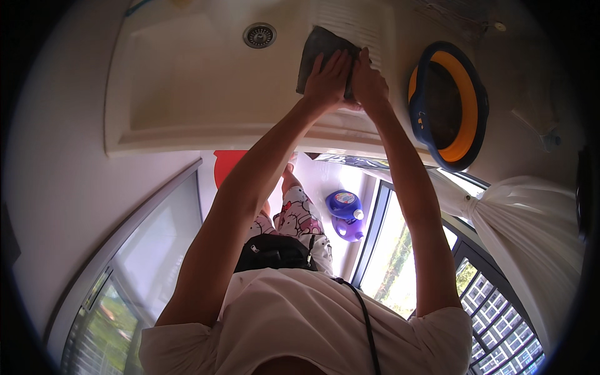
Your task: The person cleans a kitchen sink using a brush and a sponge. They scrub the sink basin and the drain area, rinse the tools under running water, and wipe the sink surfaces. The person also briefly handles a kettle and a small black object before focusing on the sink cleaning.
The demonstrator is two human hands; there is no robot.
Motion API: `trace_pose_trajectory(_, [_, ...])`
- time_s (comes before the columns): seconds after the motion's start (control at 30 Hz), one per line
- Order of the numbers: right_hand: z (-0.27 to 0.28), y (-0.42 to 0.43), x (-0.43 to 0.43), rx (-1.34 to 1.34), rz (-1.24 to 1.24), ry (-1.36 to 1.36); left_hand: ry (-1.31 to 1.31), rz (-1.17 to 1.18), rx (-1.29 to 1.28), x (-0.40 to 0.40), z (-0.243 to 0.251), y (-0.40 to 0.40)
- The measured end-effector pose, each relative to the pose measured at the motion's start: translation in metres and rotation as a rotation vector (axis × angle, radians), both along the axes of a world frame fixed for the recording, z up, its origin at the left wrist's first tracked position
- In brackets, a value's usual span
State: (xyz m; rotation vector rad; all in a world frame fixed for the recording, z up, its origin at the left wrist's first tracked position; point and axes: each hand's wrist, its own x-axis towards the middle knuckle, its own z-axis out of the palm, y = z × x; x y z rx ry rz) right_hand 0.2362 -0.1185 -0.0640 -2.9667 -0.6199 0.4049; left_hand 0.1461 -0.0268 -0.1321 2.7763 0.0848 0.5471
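A dark grey cloth (323,44) lies over the ribbed washboard (349,18) moulded into a cream laundry sink (187,93). My left hand (328,77) holds it down, fingers stretched flat across its surface and thumb towards the lower edge. Right beside it, my right hand (370,79) grips the cloth's right edge, its index finger pointing away from me. The two hands almost touch. What lies under the right palm is hidden. A metal drain strainer (259,35) shows in the basin to the left of the cloth.
A dark blue and orange basin (464,108) stands on the counter to the right of the sink. Below the sink, two detergent bottles, one blue (344,204) and one purple (347,228), stand on the floor near a window. A white curtain (506,215) hangs at the right.
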Motion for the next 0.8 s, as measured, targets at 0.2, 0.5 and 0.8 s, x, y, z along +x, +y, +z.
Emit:
trace_pose_trajectory(0.2, [-0.029,-0.028,0.038,0.069,0.126,-0.227,-0.008,0.028,-0.223,-0.003,0.031,0.004])
trace_pose_trajectory(0.5, [-0.018,-0.026,0.036,0.42,-0.067,-0.03,-0.136,0.212,-0.629,0.007,0.025,0.078])
trace_pose_trajectory(0.8, [0.012,0.033,-0.033,0.691,0.088,-0.57,-0.174,0.023,-2.184,-0.042,0.017,0.211])
